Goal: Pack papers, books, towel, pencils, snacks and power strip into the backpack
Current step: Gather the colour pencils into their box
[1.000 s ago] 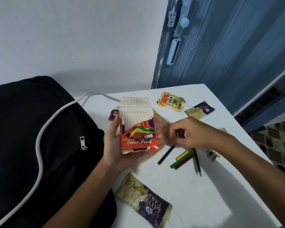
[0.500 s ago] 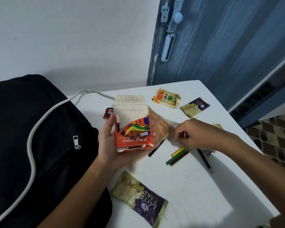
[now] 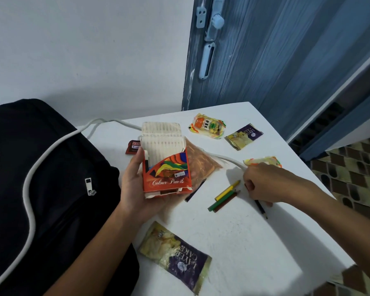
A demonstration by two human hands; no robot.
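Note:
My left hand [image 3: 132,189] grips an orange "Colour Pencils" box [image 3: 167,174], upright with its flap open, just above the white table [image 3: 254,242]. To its right, my right hand [image 3: 269,182] is down on the table with its fingers curled over a dark pencil [image 3: 261,208], whose tip sticks out beneath the hand. Yellow, green and brown pencils [image 3: 224,198] lie loose between my hands. A black pencil [image 3: 194,192] lies partly hidden behind the box. The black backpack [image 3: 51,189] fills the left, a zipper pull showing, with a white cable [image 3: 30,189] draped across it.
A "Layer Cake" snack pack [image 3: 175,255] lies near the table's front. More snack packs [image 3: 207,124] [image 3: 244,135] [image 3: 263,161] sit at the back and right, and a small red packet [image 3: 132,146] behind the box. A blue door [image 3: 265,50] stands behind the table.
My right hand has moved rightward away from the box and lowered onto the dark pencil. The left hand keeps the box in about the same place.

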